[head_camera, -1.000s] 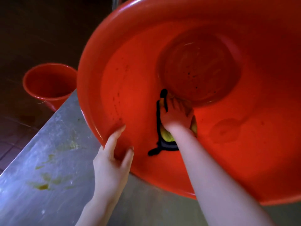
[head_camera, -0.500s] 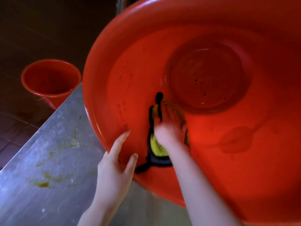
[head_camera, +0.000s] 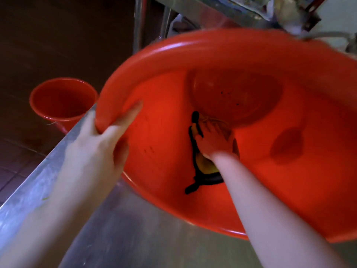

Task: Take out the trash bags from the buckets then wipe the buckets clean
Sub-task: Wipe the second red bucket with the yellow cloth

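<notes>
A big red bucket [head_camera: 173, 53] lies tilted on the steel table, its mouth towards me. My left hand [head_camera: 100, 140] grips its left rim, thumb outside and fingers curled inside. My right hand [head_camera: 212, 140] reaches deep inside and presses a yellow cloth with a black edge [head_camera: 202, 167] against the lower wall, just below the round bottom. Dark specks dot the bottom. A second, smaller red bucket [head_camera: 61, 101] stands upright on the floor at the left, with no bag visible in it.
The steel table [head_camera: 125, 229] runs from lower left under the bucket, its edge dropping to a dark tiled floor [head_camera: 17, 163] on the left. Metal legs and a shelf frame [head_camera: 222, 10] with clutter rise behind the bucket.
My left hand has shifted up from the lower rim to grasp the left rim. The bucket has tipped lower in view. My right hand with the cloth stays near the bottom.
</notes>
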`<state>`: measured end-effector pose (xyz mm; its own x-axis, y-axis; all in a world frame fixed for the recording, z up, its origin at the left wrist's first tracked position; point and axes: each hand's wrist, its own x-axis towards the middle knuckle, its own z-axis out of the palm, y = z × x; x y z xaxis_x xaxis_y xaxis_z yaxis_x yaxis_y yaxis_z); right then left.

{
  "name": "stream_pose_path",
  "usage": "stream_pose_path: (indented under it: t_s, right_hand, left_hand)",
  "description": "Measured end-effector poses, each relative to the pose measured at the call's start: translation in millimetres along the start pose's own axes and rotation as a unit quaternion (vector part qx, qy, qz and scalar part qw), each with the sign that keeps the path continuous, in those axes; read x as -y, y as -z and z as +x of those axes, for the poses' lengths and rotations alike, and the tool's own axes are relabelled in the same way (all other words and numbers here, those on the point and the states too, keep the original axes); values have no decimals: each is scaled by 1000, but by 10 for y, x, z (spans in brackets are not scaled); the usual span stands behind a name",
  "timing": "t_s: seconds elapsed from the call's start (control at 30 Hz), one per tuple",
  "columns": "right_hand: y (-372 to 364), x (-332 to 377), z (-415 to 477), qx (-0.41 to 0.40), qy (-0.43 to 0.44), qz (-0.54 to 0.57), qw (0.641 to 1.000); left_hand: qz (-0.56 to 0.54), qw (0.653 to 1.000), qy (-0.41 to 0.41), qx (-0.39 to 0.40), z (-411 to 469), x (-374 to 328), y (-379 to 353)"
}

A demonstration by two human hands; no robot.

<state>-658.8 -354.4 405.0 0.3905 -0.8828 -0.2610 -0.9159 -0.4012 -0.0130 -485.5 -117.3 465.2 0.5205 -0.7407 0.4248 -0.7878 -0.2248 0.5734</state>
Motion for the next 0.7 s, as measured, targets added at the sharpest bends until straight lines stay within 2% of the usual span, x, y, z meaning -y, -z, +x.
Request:
stream_pose_path:
  t_s: [0.1, 0.2, 0.3, 0.43, 0.5, 0.6, 0.7]
  right_hand:
    - [93, -386, -44, -44, -18, -95, 994]
    - [137, -571, -89, -58, -14, -161, 985]
    - [78, -362, -266, -34, -2, -97, 995]
    - [-258, 276, -1023, -61, 123, 36, 990]
    - [-369, 431, -1335, -59, 155, 58, 984]
    - [-349, 402, -1204, -83, 120, 31, 989]
    - [-250, 306, -625, -91, 31, 54, 994]
  left_hand:
    - [-99, 989, 64, 87, -289, -62, -261]
    - [-148, 979, 119, 73, -480, -145, -470]
    - [-153, 978, 129, 62, -506, -193, -573]
    - [-165, 971, 153, 77, -577, -141, -632]
    - [-187, 963, 179, 80, -666, -97, -643]
    - [-208, 953, 201, 87, -758, -52, -637]
    - [-203, 957, 191, 84, -775, -104, -616]
